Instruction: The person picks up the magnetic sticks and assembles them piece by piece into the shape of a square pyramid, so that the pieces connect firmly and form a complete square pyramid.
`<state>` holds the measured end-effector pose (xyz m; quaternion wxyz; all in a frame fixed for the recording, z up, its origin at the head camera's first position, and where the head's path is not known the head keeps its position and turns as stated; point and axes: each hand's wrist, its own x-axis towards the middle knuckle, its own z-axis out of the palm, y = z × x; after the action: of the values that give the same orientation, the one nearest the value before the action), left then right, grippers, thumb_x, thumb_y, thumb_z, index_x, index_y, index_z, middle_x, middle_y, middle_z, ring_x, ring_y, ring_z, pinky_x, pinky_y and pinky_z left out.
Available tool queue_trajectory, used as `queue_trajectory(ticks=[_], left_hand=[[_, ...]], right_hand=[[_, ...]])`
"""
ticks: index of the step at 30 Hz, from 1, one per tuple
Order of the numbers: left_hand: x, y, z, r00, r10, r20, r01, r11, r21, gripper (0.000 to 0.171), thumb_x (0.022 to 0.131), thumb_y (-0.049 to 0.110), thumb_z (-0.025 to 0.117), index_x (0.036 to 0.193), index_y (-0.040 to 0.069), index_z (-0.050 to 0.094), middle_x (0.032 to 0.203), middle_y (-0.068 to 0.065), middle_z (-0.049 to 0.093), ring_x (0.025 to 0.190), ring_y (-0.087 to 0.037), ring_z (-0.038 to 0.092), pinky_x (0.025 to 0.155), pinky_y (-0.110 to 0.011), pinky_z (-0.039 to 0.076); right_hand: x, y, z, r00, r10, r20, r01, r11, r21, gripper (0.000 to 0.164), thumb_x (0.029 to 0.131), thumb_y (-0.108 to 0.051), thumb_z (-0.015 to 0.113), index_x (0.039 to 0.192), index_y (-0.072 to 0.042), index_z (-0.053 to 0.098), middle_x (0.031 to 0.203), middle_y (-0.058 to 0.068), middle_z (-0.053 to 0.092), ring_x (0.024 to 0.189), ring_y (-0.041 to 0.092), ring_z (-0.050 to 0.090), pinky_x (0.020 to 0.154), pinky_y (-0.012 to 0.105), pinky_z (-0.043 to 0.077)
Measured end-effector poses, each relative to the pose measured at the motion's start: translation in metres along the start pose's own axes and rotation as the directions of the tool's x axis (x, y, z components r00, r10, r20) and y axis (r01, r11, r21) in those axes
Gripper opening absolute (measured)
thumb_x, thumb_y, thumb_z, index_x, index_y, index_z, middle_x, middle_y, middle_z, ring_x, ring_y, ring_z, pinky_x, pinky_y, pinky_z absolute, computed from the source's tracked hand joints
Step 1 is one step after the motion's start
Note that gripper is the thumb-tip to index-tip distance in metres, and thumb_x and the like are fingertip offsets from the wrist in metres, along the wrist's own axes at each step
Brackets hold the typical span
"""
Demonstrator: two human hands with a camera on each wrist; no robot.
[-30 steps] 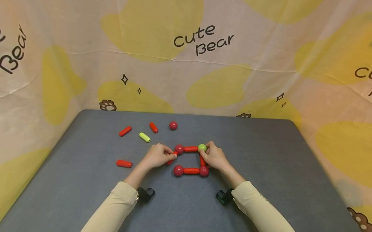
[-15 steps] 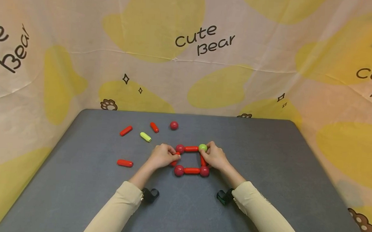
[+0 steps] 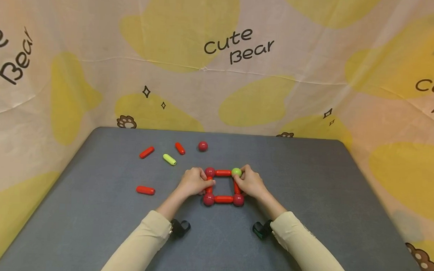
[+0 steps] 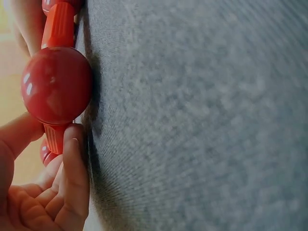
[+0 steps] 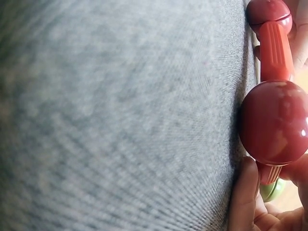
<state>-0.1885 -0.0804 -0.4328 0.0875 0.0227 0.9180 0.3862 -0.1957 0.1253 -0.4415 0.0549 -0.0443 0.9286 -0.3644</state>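
Observation:
A four-sided toy frame of rods and balls lies at mid-table. Its corners are a far-left red ball [image 3: 210,172], a green ball [image 3: 236,172], a near-left red ball [image 4: 57,85] and a near-right red ball [image 5: 274,122]. Thumb and fingers of my left hand [image 3: 194,181] pinch the left red rod [image 4: 54,138], whose ends meet the two left balls. My right hand [image 3: 252,183] grips the right red rod [image 3: 236,188] close to the green ball. A far red rod [image 3: 223,173] and a near red rod [image 3: 223,199] span the other sides.
Loose on the grey table [image 3: 309,174] are a red ball [image 3: 203,146], a yellow-green rod [image 3: 169,159] and red rods, one at the back left [image 3: 146,152], another beside it [image 3: 180,148], and one nearer [image 3: 145,190]. A patterned cloth [image 3: 190,82] hangs behind.
My left hand has moved right with the left red rod, which has swung from a slant outside the frame into line between the two left balls. The right hand has kept its place.

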Motion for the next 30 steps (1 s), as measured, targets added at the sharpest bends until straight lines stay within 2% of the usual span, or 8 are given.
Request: queue_trajectory(ticks=[9,16,24,30], left_hand=[[0.0003,0.0012,-0.0007,0.999,-0.028,0.041,0.029,0.999,-0.026,0.028,0.075,0.026,0.075,0.074,0.007,0.055,0.051,-0.003,0.057,0.042,-0.009,0.057,0.044,-0.024,0.044],[-0.0003,0.0012,-0.0003,0.998,-0.02,0.053,0.022,0.999,-0.027,0.028,0.076,0.026,0.074,0.075,0.007,0.054,0.052,-0.003,0.057,0.042,-0.009,0.056,0.043,-0.024,0.044],[-0.0026,0.0012,0.0001,0.999,-0.014,0.044,0.015,0.999,-0.032,0.028,0.077,0.028,0.074,0.076,0.007,0.055,0.054,-0.002,0.058,0.044,-0.011,0.057,0.044,-0.024,0.044],[-0.0039,0.001,-0.0023,0.999,-0.016,0.052,0.018,0.999,-0.033,0.029,0.078,0.029,0.072,0.081,0.005,0.057,0.056,-0.003,0.06,0.045,-0.011,0.058,0.046,-0.025,0.045]], right_hand=[[-0.0001,-0.0001,0.0004,1.0,0.011,0.008,-0.011,1.0,0.006,0.028,0.088,-0.023,0.059,0.103,-0.001,0.052,0.073,0.004,0.059,0.041,0.01,0.053,0.042,0.025,0.042],[-0.001,-0.0005,-0.0006,1.0,0.022,0.012,-0.022,1.0,0.011,0.029,0.088,-0.024,0.059,0.104,0.0,0.052,0.073,0.004,0.06,0.042,0.01,0.053,0.042,0.025,0.043],[-0.0044,-0.0016,-0.0031,0.996,0.065,0.056,-0.066,0.998,0.018,0.049,0.089,-0.03,0.057,0.126,0.0,0.045,0.079,0.004,0.063,0.048,0.011,0.054,0.047,0.025,0.042],[-0.008,-0.0008,-0.0053,0.997,0.036,0.074,-0.035,0.999,-0.016,0.054,0.086,-0.027,0.062,0.129,0.0,0.042,0.074,0.002,0.061,0.055,0.011,0.052,0.05,0.025,0.04]])
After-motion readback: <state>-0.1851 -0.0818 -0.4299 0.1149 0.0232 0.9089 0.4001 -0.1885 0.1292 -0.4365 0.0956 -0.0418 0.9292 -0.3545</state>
